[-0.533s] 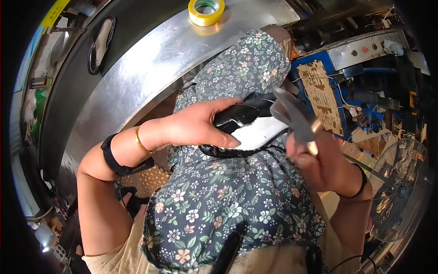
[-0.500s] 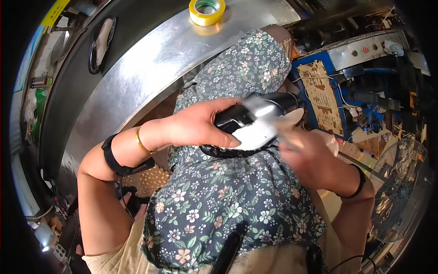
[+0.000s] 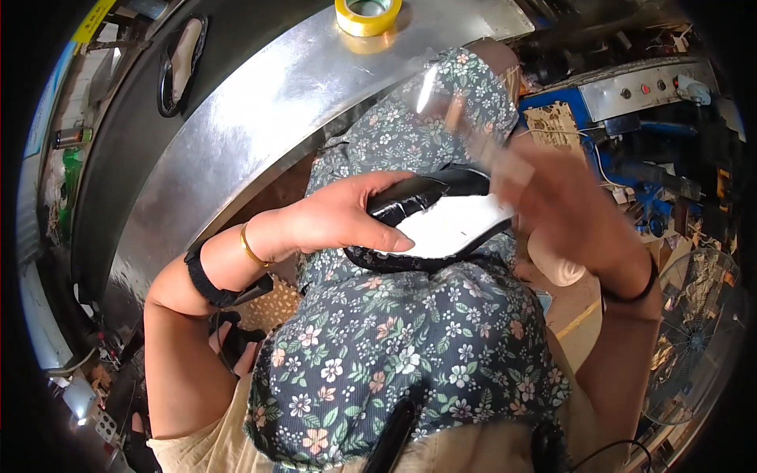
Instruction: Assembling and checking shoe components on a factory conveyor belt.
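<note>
My left hand (image 3: 347,214) grips a glossy black shoe (image 3: 402,203) on my lap, its thumb pressed on the white sole side that faces up. The black material wraps around the edge of the white bottom (image 3: 453,229). Above the shoe's right end is my right hand (image 3: 552,193), blurred by motion. It is closed around what looks like a hammer (image 3: 428,91), whose shiny metal head and brownish handle are smeared over the raised knee. A floral apron (image 3: 394,347) covers my lap beneath the shoe.
A roll of yellow tape (image 3: 367,17) lies on the metal bench (image 3: 260,94). Another black shoe (image 3: 183,65) with a beige inside rests on the dark belt (image 3: 118,158). At right stand a blue machine (image 3: 585,102) and a fan (image 3: 694,339).
My right hand has lifted up and away from the shoe with the hammer, uncovering more of the white bottom. The left hand keeps its hold; the view has shifted slightly.
</note>
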Demonstrator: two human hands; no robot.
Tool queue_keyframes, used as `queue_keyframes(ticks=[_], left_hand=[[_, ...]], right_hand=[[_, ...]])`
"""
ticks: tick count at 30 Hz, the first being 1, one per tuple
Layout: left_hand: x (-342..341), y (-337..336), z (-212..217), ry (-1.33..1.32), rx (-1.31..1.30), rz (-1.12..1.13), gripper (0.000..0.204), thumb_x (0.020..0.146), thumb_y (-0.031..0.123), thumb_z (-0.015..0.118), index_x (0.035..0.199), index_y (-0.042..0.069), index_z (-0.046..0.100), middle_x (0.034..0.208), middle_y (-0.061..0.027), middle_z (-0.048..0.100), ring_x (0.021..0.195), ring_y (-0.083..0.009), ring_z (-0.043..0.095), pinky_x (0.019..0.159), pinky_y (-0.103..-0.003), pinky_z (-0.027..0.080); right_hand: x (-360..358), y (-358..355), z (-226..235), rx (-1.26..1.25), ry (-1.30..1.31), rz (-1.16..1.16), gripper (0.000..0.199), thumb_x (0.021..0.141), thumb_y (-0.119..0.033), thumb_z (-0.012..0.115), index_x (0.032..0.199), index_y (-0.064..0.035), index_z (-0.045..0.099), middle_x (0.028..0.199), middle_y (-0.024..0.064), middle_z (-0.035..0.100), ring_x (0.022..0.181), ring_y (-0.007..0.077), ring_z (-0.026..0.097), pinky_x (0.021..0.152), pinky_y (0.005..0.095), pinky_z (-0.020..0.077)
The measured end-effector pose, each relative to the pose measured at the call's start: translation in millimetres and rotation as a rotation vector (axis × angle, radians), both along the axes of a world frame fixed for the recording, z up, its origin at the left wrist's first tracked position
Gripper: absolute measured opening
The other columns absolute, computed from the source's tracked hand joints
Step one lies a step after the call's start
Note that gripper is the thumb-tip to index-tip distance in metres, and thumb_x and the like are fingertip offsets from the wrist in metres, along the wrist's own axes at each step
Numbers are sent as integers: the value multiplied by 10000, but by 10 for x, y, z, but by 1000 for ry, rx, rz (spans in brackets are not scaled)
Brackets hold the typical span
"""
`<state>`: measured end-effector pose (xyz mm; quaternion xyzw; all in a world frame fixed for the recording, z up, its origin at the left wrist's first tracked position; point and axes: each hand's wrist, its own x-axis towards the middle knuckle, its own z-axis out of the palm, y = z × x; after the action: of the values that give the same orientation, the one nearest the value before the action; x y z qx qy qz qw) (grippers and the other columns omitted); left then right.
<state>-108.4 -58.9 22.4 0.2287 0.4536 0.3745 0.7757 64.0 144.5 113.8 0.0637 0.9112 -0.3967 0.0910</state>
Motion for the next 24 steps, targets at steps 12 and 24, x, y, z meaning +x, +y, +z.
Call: queue_keyframes(ticks=[12, 24], left_hand=[[32, 84, 364, 21, 35, 75, 728, 784, 130, 806, 1399, -23, 448, 1273, -57, 569, 1183, -144, 490, 1056, -301, 377], [-973, 1797, 1423, 829, 995, -386, 720, 649, 159, 852, 1296, -3, 580, 1083, -174, 690, 918, -305, 695, 820, -345, 527]], right_hand=[[-1372, 1427, -1800, 231, -103, -305, 519, 878, -363, 654, 1257, -14, 591, 1288, 226, 586, 1181, 368, 570, 1004, 415, 457], [873, 845, -485, -1590, 547, -879, 892, 859, -599, 521, 1454, 34, 322, 1403, 218, 488, 1203, 359, 575, 884, 492, 557]])
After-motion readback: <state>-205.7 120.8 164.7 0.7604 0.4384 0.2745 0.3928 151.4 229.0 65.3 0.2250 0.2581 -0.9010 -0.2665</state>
